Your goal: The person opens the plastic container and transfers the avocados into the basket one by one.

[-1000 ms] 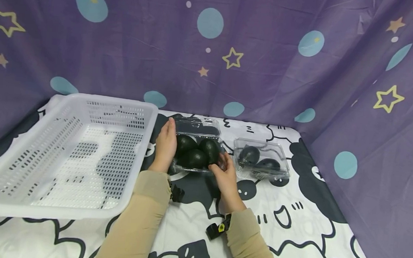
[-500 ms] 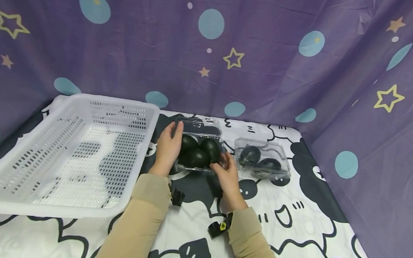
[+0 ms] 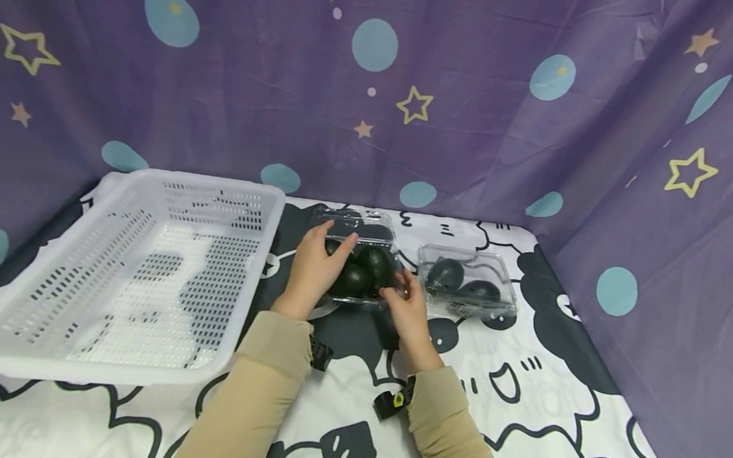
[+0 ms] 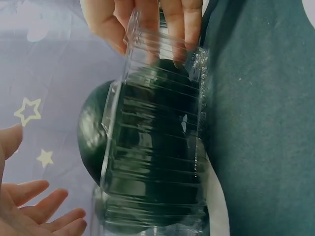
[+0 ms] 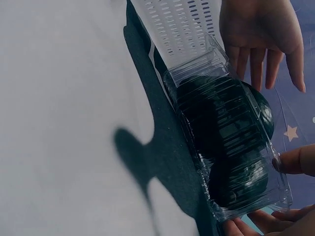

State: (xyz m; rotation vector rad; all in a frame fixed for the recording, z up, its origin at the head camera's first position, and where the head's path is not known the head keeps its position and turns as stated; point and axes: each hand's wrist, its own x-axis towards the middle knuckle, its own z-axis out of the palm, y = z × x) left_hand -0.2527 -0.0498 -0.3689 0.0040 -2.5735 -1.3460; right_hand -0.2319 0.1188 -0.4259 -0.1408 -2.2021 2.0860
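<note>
Box (image 3: 361, 301) of avocados (image 3: 353, 282) between two hands, on a printed desk (image 3: 536, 447) before a purple curtain (image 3: 273, 109).
In the head view, the desk's white cover carries black cartoon shapes; the curtain, with blue spots and stars, rises beyond the hands. The left hand (image 3: 312, 271) is spread wide over the box's left part; the right hand (image 3: 410, 321) grips its right end. A white basket (image 3: 268, 265) stands left of the left hand, a second box (image 3: 447, 302) of avocados right of the right hand. In the left wrist view, starry curtain shows behind the spread left fingers. In the right wrist view, the right thumb presses the box's rim, and the basket's holes show beside the left hand.
</note>
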